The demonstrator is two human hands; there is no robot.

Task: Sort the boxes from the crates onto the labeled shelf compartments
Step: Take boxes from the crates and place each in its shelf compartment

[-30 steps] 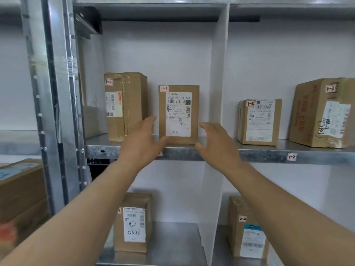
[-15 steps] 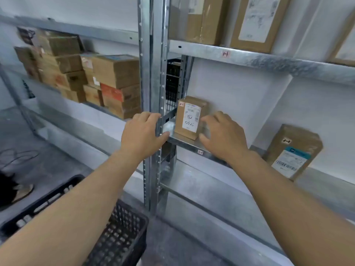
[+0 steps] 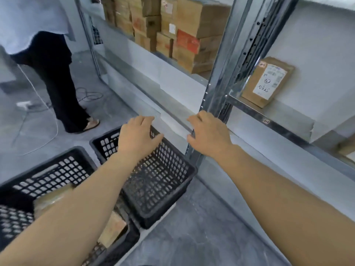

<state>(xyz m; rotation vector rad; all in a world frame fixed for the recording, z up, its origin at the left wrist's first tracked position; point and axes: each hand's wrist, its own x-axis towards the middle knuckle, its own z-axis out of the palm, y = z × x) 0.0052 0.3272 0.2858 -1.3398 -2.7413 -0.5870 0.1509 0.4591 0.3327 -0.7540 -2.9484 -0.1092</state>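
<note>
Boxes (image 3: 113,229) remaining in crate (image 3: 57,169) just behind and below left hand (image 3: 137,137). Left and right hand (image 3: 208,135) empty, fingers loosely spread, lowered from shelf (image 3: 249,111), now above and right of them. Last placement apparently finished; next pick due.

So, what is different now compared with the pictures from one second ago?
Both hands drew back from the upper shelf, where they flanked a box, and came down. The left hand now hovers over a black crate, the right hand near the shelf post. Unchanged: both hands hold nothing, and the labeled box stands on its lower shelf.
</note>
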